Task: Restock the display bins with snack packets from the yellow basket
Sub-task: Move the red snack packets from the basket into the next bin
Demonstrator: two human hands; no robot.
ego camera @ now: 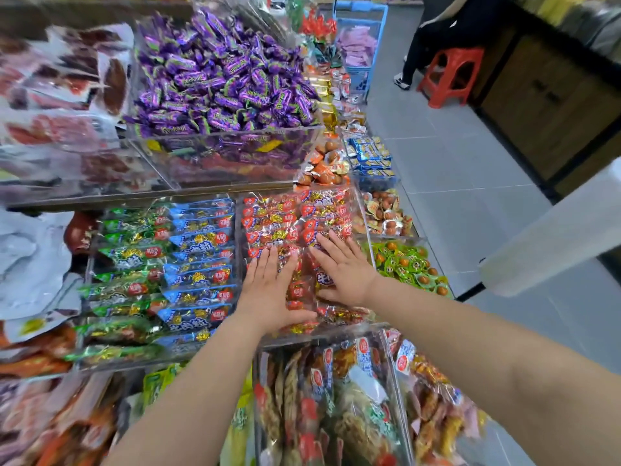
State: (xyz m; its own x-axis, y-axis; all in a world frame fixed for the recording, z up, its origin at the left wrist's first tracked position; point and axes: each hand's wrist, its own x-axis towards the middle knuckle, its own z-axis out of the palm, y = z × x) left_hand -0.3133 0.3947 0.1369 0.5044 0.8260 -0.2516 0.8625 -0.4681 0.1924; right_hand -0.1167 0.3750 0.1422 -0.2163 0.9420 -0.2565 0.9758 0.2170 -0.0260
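A clear display bin (367, 230) in the middle of the stand holds rows of red snack packets (275, 218). My left hand (268, 290) lies flat on the packets at the near left of this bin, fingers straight. My right hand (342, 269) presses flat on the packets beside it, fingers spread and pointing up-left. Neither hand grips a packet. The yellow basket is not in view.
Left of the red bin lie blue packets (201, 260) and green packets (124, 260). A bin of purple candies (221, 79) stands behind. Mixed snack bags (329, 398) fill the near bin. A red stool (452, 75) and a person stand in the grey aisle at right.
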